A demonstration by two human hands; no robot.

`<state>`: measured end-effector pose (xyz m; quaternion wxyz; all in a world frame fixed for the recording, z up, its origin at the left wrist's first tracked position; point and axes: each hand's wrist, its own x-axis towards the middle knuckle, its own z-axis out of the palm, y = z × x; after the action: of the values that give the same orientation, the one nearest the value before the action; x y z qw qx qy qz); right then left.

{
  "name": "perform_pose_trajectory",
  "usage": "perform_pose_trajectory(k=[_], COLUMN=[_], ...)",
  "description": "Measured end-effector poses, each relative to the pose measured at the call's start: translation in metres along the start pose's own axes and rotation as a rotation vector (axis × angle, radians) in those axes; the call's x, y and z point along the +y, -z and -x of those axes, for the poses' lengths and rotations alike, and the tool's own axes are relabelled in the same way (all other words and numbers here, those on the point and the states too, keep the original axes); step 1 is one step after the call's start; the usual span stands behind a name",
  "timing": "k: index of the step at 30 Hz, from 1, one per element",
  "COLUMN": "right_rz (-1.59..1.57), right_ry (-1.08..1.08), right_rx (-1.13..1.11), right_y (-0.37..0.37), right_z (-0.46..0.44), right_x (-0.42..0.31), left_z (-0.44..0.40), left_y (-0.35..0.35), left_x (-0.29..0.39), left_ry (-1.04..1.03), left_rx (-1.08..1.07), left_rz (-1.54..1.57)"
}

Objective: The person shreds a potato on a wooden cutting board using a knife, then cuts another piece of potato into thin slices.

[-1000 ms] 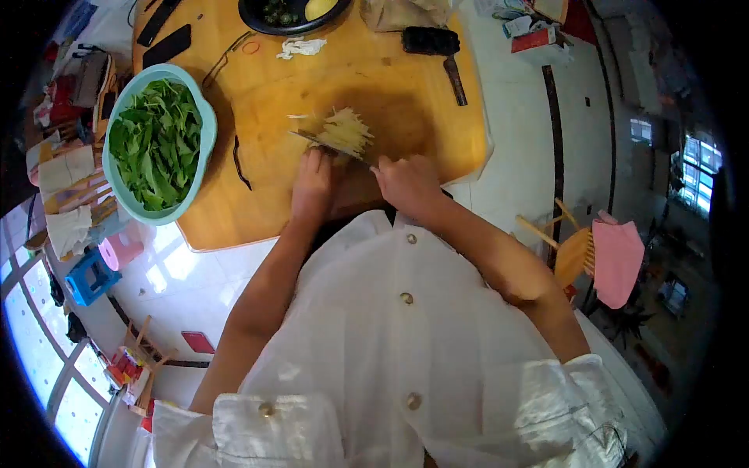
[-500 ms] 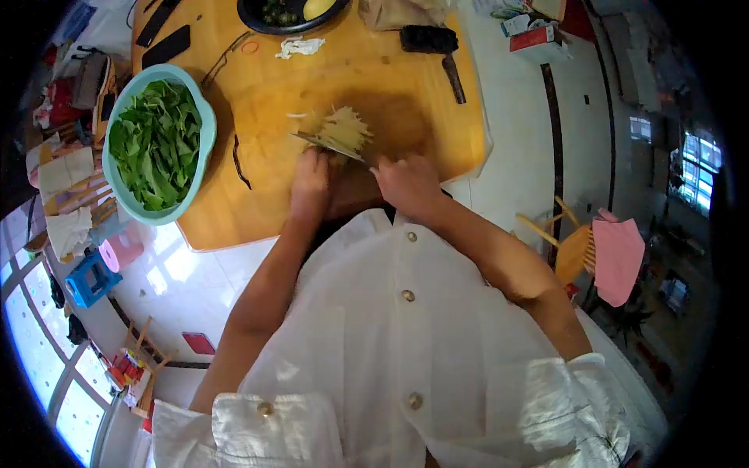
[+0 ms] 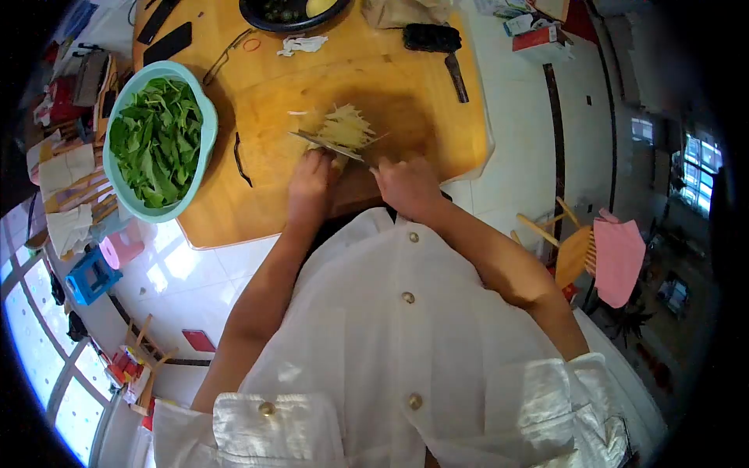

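Observation:
My right hand [image 3: 407, 186] is closed on the handle of a kitchen knife [image 3: 331, 147]. The blade reaches left across a round wooden cutting board [image 3: 409, 129]. Close behind the blade, the curled fingers of my left hand [image 3: 312, 181] press on a pale potato [image 3: 339, 162], mostly hidden by the fingers and the knife. On the far side of the blade lies a pile of thin, pale yellow potato strips [image 3: 346, 125]. One stray strip [image 3: 297, 113] sits left of the pile.
A light-blue basin [image 3: 211, 129] of green leaves stands left on the wooden table [image 3: 265, 175]. A dark bowl [image 3: 292, 28], crumpled tissue [image 3: 302, 45], black brush-like object [image 3: 431, 37], and dark phone-like slab [image 3: 168, 44] lie farther back. A chair [image 3: 573, 253] stands right.
The strips at the right edge of the pile have shifted slightly, with one now sticking out past the blade. Both hands stay nearly in place; the view has shifted slightly.

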<state>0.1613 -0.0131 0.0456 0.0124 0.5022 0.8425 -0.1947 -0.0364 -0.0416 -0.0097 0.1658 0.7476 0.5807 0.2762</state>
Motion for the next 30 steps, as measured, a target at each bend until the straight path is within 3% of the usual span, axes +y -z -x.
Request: perform_pose_trajectory(k=[3,5,8,12,17,21,23,30], right_rz=[-0.01,-0.01,-0.008,0.01,0.004,0.021,0.077,0.015], right_ry=[0.017,0.032,-0.027,0.006,0.019,0.068,0.059,0.029], right_rx=[-0.003,-0.111,-0.14,-0.039,-0.021,-0.076,0.01,-0.05], right_y=[0.016,0.031,0.011,0.014,0.003,0.017,0.01,0.016], right_z=[-0.002,0.001,-0.001,0.0,0.0,0.001,0.004,0.003], right_x=[-0.007,-0.017,-0.006,-0.005,0.002,-0.003,-0.001,-0.008], left_z=[-0.001,0.002,0.002,0.003,0.007,0.003,0.003,0.008], left_y=[-0.003,0.0,0.0,0.0,-0.012,-0.002,0.0,-0.007], left_x=[0.0,0.006,0.005,0.005,-0.013,-0.001,0.002,-0.001], left_ry=[-0.025,0.069,0.048,0.114,-0.013,-0.024,0.014,0.03], left_rx=[-0.005,-0.02,-0.061,-0.045,0.02,0.069,0.025,0.084], left_rz=[-0.058,-0.031,-0.073,-0.013,-0.053,-0.089,-0.03,-0.043])
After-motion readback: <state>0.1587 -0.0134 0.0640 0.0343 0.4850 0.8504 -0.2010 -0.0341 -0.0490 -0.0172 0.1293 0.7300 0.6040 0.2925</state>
